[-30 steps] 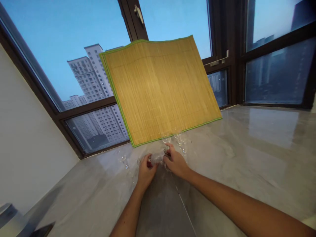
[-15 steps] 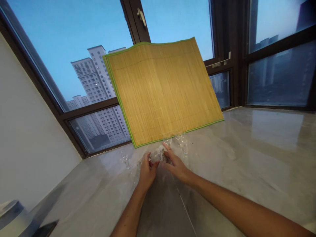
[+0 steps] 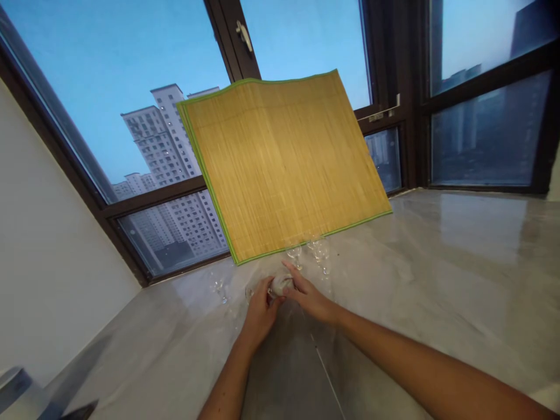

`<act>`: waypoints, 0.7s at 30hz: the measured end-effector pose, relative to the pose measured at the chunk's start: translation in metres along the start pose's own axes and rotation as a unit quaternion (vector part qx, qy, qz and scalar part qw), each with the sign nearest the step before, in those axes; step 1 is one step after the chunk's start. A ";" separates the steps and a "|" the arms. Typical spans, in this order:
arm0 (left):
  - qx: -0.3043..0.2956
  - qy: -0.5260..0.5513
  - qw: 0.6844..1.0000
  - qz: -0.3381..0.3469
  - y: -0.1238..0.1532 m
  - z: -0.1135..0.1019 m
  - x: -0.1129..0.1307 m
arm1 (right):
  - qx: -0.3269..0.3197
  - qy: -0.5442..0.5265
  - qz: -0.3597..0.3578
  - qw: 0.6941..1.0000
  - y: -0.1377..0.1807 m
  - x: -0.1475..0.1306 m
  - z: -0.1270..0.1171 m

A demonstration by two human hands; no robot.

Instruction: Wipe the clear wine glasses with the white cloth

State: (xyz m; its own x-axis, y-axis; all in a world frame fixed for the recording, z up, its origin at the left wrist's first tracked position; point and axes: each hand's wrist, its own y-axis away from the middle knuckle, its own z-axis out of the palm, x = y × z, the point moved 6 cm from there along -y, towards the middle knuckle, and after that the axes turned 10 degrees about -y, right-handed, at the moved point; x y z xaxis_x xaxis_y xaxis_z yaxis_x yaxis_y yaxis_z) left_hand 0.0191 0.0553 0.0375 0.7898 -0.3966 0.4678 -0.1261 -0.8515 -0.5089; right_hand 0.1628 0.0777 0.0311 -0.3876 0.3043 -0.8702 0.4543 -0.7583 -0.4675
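Observation:
Both hands meet over a small clear glass (image 3: 280, 285) near the back of the marble counter (image 3: 437, 280). My left hand (image 3: 259, 310) grips the glass from the left, fingers curled round it. My right hand (image 3: 310, 296) covers it from the right, fingers laid over the top. Several small stemmed glasses (image 3: 318, 252) stand just behind the hands, and another stemmed glass (image 3: 220, 287) stands to the left.
A bamboo mat with green edging (image 3: 280, 169) leans upright against the window (image 3: 131, 116), right behind the glasses. A white wall (image 3: 44, 245) closes the left side. A dark and white object (image 3: 17, 396) sits at the lower left corner.
The hands have closed in tighter around the glass, with the right fingers now lying over it. The view has shifted slightly.

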 end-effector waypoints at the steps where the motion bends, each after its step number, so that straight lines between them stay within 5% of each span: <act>1: -0.002 0.003 1.000 -0.006 0.000 0.002 -0.002 | 0.002 0.015 0.000 1.000 0.000 0.000 -0.002; 11: -0.008 -0.003 1.000 -0.021 0.001 0.009 -0.005 | 0.020 0.097 0.000 0.995 -0.002 -0.001 -0.006; 21: -0.008 0.003 1.000 -0.013 0.004 0.013 -0.003 | 0.116 -0.006 0.081 0.990 -0.011 0.022 -0.020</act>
State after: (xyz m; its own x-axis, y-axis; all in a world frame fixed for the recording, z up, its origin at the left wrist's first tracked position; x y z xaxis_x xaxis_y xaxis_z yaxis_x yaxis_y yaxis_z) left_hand 0.0238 0.0573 0.0244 0.7890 -0.3767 0.4853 -0.1149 -0.8665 -0.4858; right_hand 0.1654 0.1047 0.0142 -0.3362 0.1624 -0.9277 0.3143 -0.9092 -0.2731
